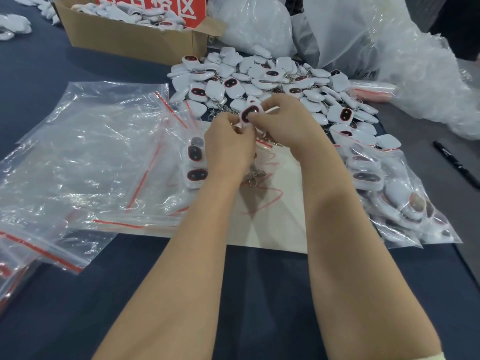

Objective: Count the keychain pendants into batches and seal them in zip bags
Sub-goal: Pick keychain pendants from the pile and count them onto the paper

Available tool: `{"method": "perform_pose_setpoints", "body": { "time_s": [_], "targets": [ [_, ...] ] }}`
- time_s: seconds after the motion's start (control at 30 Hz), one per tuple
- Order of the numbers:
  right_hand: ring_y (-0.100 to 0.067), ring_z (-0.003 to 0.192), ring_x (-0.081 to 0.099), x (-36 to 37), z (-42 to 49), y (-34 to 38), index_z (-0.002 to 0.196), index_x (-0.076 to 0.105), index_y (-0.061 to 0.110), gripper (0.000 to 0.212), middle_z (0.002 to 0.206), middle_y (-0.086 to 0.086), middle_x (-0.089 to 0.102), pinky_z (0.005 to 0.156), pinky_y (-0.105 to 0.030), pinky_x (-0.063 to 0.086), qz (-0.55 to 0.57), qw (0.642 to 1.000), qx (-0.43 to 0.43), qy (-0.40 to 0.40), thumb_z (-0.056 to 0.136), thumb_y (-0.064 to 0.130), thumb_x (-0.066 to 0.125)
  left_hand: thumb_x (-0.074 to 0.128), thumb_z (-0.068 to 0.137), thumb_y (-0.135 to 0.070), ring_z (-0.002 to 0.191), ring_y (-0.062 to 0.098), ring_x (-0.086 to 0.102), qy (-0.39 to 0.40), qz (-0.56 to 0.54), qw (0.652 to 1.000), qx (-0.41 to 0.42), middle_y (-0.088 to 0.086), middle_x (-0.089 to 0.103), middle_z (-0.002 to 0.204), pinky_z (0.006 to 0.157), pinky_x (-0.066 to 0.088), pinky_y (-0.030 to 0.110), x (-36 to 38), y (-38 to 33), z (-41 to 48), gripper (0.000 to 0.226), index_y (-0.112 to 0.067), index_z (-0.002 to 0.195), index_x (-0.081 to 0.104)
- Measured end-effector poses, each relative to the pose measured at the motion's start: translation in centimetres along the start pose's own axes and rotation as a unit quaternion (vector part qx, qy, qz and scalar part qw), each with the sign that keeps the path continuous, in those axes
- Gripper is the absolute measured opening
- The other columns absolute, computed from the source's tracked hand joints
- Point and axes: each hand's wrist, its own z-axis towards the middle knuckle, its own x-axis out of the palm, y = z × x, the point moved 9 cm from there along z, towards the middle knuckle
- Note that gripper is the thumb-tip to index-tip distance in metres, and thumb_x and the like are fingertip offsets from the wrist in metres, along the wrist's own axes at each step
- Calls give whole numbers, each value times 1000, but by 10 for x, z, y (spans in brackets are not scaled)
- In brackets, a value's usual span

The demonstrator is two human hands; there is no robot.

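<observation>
Two bare forearms reach out over the dark table (233,294) and meet above a white sheet of paper (275,229). At the far left stands an open cardboard box (124,35), filled with white pendants and carrying a red sign (155,6) at its rear. Empty zip bags (91,152) with red seal strips lie spread flat on the left, overlapping one another. On the right a filled zip bag (389,198) holds a batch of pendants and lies partly on the paper. Large crumpled plastic bags (337,29) heap up at the back, and a black marker (457,165) lies at the right edge. Between the box and the plastic bags sprawls the loose pile of pendants (259,79), white with dark red-rimmed faces and metal rings. At its near edge the left hand (228,149) and right hand (288,120) come together on one pendant (250,113), each with curled fingers pinching it, face up. A short stack of pendants (196,162) sits just beside the left hand; whether that hand holds it cannot be told.
</observation>
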Motion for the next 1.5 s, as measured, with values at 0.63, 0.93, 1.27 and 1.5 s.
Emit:
{"method": "perform_pose_setpoints", "body": {
  "time_s": [0.63,0.93,1.27,1.5],
  "targets": [
    [-13,71,65,-18,5,-12,97,63,8,23,76,-5,67,73,-27,55,129,988,-2,-87,87,-3,45,54,89,-12,77,15,59,-71,-8,983,171,-7,59,80,73,50,31,-7,-32,-16,12,-13,99,60],
    [-31,140,27,11,22,-45,133,54,17,41,147,-13,38,114,-36,22,-279,958,-27,-63,92,11,54,53,90,-21,82,17,59,-22,114,982,150,-5,64,86,75,44,30,13,-16,-12,13,-17,101,60],
    [-31,147,5,18,33,-64,148,28,20,45,162,-4,7,118,-44,10,-318,945,47,-58,104,32,30,53,90,-20,85,21,60,-25,95,987,130,-2,67,90,79,46,33,11,-13,-11,14,-16,101,60],
    [-34,147,-4,19,43,-68,149,27,21,50,162,-7,-4,117,-50,3,-328,940,83,-44,102,40,30,52,91,-22,83,17,58,-20,106,986,127,-5,65,88,75,44,30,12,-12,-10,12,-18,100,59]
  ]
}}
